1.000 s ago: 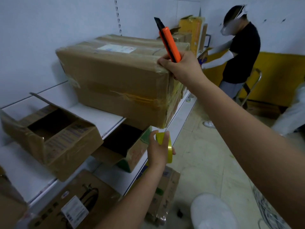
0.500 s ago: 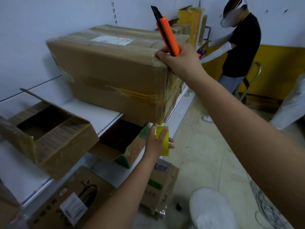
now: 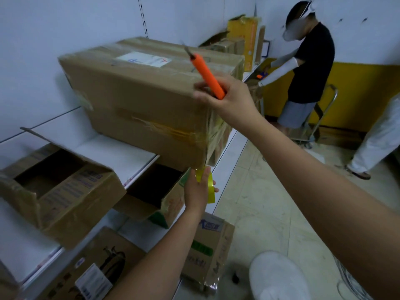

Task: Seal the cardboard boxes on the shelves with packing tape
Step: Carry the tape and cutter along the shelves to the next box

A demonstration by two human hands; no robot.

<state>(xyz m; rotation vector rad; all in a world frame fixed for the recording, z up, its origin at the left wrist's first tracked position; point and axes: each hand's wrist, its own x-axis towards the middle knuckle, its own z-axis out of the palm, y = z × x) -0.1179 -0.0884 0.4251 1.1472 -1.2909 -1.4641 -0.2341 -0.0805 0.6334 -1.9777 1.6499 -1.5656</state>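
On my feed I count 3 cardboard boxes on the upper shelf [image 3: 121,152] near me: 1 large closed box [image 3: 138,98] carrying a white label [image 3: 144,59], its near corner hanging past the shelf edge, and 1 open box [image 3: 58,191] to its left with flaps up. A 2nd open box [image 3: 155,195] sits on the shelf below, partly hidden under the large one. More boxes stand lower down, 1 with green print [image 3: 207,245] on the floor. Further along the shelf, a yellow carton [image 3: 244,33] stands upright.

My right hand [image 3: 231,98] is curled around an orange utility knife [image 3: 207,76], blade end up and tilted left, in front of the large box's top near corner. My left hand [image 3: 198,189] grips a yellow roll of tape [image 3: 208,187] just below that box's bottom corner; a strip seems to run up to the box edge, though blur hides the join.

1 person in a black shirt [image 3: 311,61] stands at the far end, beside a cart [image 3: 322,118]. A 2nd person's white trouser leg [image 3: 376,139] shows at right.
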